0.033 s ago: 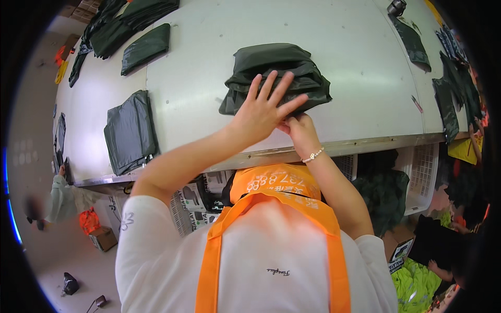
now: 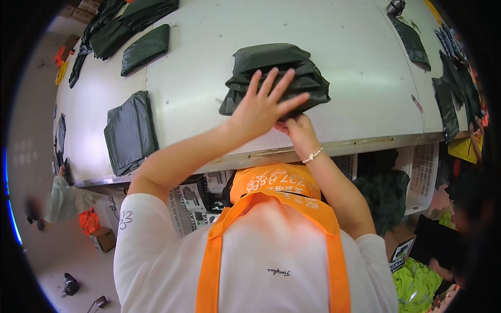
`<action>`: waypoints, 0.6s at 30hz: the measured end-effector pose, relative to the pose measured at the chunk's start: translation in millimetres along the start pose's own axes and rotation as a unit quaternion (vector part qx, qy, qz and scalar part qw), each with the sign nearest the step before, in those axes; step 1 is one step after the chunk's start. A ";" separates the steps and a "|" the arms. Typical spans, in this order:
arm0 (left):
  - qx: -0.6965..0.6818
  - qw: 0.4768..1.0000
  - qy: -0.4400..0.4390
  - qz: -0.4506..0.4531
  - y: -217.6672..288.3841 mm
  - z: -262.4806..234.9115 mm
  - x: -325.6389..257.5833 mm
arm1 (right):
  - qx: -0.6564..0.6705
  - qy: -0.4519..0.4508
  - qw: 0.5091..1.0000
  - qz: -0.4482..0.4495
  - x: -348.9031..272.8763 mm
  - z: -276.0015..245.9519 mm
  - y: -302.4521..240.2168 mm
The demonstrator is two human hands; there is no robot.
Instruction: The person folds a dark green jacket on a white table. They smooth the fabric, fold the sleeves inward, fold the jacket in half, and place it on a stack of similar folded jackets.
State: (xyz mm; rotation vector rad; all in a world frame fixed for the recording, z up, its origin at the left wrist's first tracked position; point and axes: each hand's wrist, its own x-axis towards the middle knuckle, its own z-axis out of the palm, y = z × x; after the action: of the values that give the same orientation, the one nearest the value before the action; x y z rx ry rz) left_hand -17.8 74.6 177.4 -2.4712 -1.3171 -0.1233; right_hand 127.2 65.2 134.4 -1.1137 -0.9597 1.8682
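Wide pale table (image 2: 193,83) fills the upper half, front edge just beyond wearer's waist. On it, roughly ctr & nr that edge: dk green folded bundle (image 2: 271,55), slightly glossy, layers bunched in the middle, flatter fold on the far side. L hand (image 2: 265,101) lies on it palm down, fingers spread wide, not gripping; thumb points R across the near side. R hand (image 2: 301,130) is just below, at bundle's near edge, fingers curled in; tips hidden, so can't tell if it's pinching material. Beaded bracelet (image 2: 313,155) on R wrist.

To L on the table, folded dk stack (image 2: 130,133), apart from bundle, one corner close to L forearm. Farther up-L, smaller folded pc (image 2: 147,49), then dk heap (image 2: 133,22) at the far side. Far R: metal flask (image 2: 396,7) w/ dk folded strip (image 2: 412,44) just beside it, then slim tool (image 2: 416,103), too small to ID.

Below table, R side: white crate (image 2: 429,167) w/ slatted walls, dk cloth (image 2: 383,195) next to it. Lower R: lime-yellow heap (image 2: 417,287). L floor: orange bag (image 2: 90,221), small carton (image 2: 104,240) beside it, black bag (image 2: 70,284) lower down. Wearer: orange apron (image 2: 338,261), white shirt (image 2: 271,245). Co-worker's pale sleeve (image 2: 59,201) shows by table's L end.
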 end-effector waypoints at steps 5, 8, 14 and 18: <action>0.067 0.996 0.043 -0.033 -10.2 7.2 34.1 | -0.006 -0.048 0.999 -0.003 5.1 -7.6 -14.2; -0.016 0.999 -0.043 -0.023 0.9 11.3 18.5 | -0.029 -0.018 0.999 0.039 2.4 -11.0 -4.3; 0.017 0.999 -0.015 0.034 -10.8 12.3 48.5 | -0.185 0.051 0.980 -0.059 16.2 -43.0 -4.9; -0.049 0.997 -0.052 0.021 -14.7 2.1 56.3 | -0.454 0.206 0.760 -0.417 3.2 -33.4 -41.6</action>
State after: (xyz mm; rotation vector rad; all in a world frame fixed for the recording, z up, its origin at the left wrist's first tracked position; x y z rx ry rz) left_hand 1.9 127.3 192.2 -2.6174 -1.3286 -0.0510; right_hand 165.7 93.8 158.1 -1.2123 -1.7664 0.3408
